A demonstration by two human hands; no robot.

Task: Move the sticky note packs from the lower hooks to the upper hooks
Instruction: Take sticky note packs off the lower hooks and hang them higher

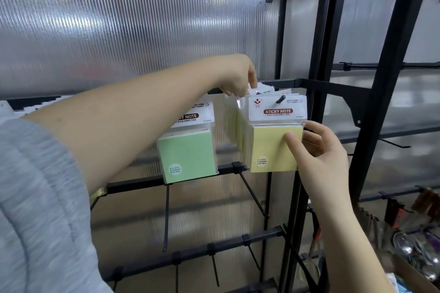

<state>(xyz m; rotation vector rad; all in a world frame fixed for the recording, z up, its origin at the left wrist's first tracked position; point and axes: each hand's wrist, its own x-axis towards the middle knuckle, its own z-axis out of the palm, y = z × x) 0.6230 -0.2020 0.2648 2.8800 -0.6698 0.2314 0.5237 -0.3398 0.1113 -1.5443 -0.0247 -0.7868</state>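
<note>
Now hands (319, 150) gripping yellow pack (276, 147), hooked

The yellow sticky note pack (277, 135) is matt paper sealed in clear glossy plastic film, under a smooth white printed card header (277, 108); the green sticky note pack (188, 150) has the same shiny wrap over dull pastel paper. The rack frame (385, 78), its crossbars (133, 184) and the hooks (253, 195) look like matt black painted metal. The ribbed back panel (131, 38) is translucent corrugated plastic with a soft sheen. The grey sleeve (35, 197) is soft, slightly fuzzy knit cloth.
</note>
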